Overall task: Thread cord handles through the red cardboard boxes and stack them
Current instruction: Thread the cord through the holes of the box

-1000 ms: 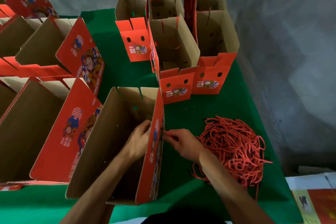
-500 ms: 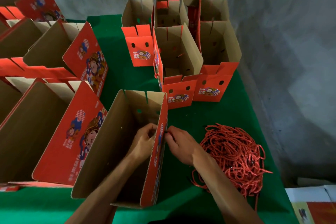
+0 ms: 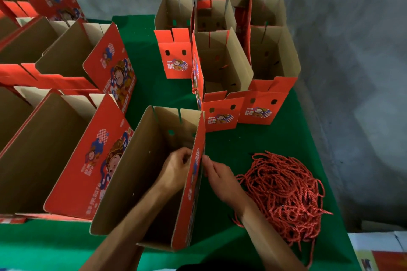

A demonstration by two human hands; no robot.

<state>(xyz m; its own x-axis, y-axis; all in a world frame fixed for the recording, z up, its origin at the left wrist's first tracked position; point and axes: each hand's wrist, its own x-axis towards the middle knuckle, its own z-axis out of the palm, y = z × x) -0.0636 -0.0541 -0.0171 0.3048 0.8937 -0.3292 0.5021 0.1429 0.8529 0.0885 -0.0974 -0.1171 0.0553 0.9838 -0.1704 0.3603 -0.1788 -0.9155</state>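
Note:
An open red cardboard box (image 3: 141, 174) stands in front of me on the green table, brown inside. My left hand (image 3: 176, 168) is inside it, fingers pinched against the right wall (image 3: 193, 185). My right hand (image 3: 220, 177) presses on the outside of that same wall, fingertips pinched at the spot opposite the left hand. The cord between them is too small to see. A heap of red cord handles (image 3: 284, 191) lies just right of my right hand.
Several open red boxes (image 3: 222, 68) stand stacked at the back centre, one with a cord hanging (image 3: 193, 79). More open boxes (image 3: 50, 143) fill the left side. The green table (image 3: 275, 136) ends at a grey wall on the right. Printed sheets (image 3: 383, 257) lie bottom right.
My right hand has closed in from a short gap to touch the box wall. The left hand stays inside. The camera view has tilted, shifting everything lower in frame.

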